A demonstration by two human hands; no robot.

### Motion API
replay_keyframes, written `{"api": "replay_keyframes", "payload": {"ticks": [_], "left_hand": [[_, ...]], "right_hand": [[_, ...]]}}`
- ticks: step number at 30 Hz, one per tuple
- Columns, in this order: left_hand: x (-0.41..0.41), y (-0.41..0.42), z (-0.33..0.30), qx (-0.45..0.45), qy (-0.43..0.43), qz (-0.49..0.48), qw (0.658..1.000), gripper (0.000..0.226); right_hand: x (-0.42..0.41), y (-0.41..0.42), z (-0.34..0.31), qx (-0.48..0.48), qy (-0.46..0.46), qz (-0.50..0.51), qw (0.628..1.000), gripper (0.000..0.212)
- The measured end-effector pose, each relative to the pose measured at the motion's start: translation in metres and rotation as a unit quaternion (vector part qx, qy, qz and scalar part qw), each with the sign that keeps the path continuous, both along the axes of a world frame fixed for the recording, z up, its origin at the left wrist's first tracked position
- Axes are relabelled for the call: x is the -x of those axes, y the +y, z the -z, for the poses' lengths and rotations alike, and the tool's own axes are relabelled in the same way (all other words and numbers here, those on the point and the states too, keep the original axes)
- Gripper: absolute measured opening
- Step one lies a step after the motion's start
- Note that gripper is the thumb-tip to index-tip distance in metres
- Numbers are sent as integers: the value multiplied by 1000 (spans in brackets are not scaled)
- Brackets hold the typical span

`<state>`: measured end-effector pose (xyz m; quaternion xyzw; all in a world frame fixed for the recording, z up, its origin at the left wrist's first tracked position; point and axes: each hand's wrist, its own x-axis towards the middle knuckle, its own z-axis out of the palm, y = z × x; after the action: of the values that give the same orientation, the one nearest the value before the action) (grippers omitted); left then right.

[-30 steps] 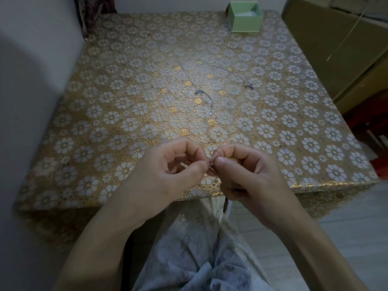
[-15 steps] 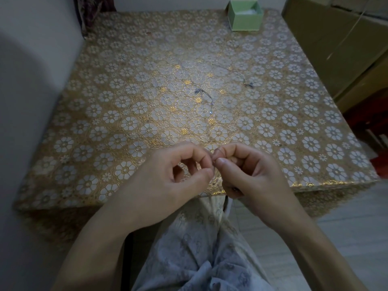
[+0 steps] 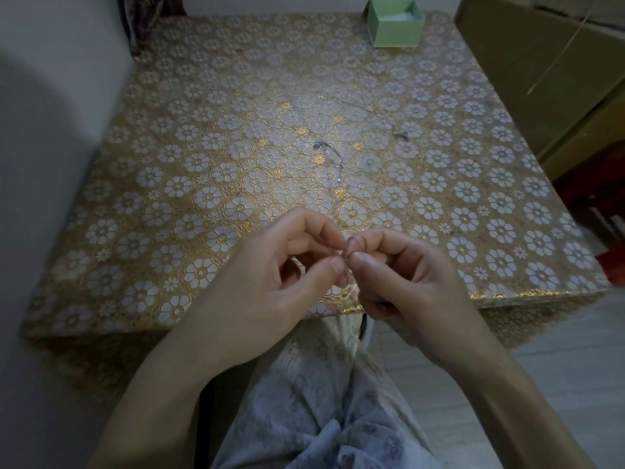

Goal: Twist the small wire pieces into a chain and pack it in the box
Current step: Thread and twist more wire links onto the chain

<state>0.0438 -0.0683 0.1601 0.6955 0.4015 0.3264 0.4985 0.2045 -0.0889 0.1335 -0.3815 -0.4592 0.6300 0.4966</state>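
We pinch a thin, springy wire piece (image 3: pixel 351 247) between left hand (image 3: pixel 270 282) and right hand (image 3: pixel 406 275) above the surface's (image 3: pixel 541 211) near edge, fingertips gripping close because it looks light and slippery.

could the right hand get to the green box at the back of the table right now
Probably not at once. The right hand and left hand both pinch a small wire at the near edge. Nothing blocks the way to the green box, but it sits at the far edge, a long stretch.
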Motion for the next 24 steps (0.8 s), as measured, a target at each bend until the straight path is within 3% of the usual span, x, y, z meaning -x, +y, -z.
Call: {"api": "replay_keyframes", "payload": {"ticks": [5, 13, 24], "left_hand": [[3, 2, 4, -30, 24, -2, 999, 21], [4, 0, 7, -173, 136, -47, 974, 11], [5, 1, 10, -214, 151, -53, 964, 5]], "right_hand": [[-1, 0, 2, 14, -3, 14, 1000, 12], [-3, -1, -1, 5, -39, 14, 999, 8], [0, -3, -3, 20, -48, 23, 998, 8]]}}
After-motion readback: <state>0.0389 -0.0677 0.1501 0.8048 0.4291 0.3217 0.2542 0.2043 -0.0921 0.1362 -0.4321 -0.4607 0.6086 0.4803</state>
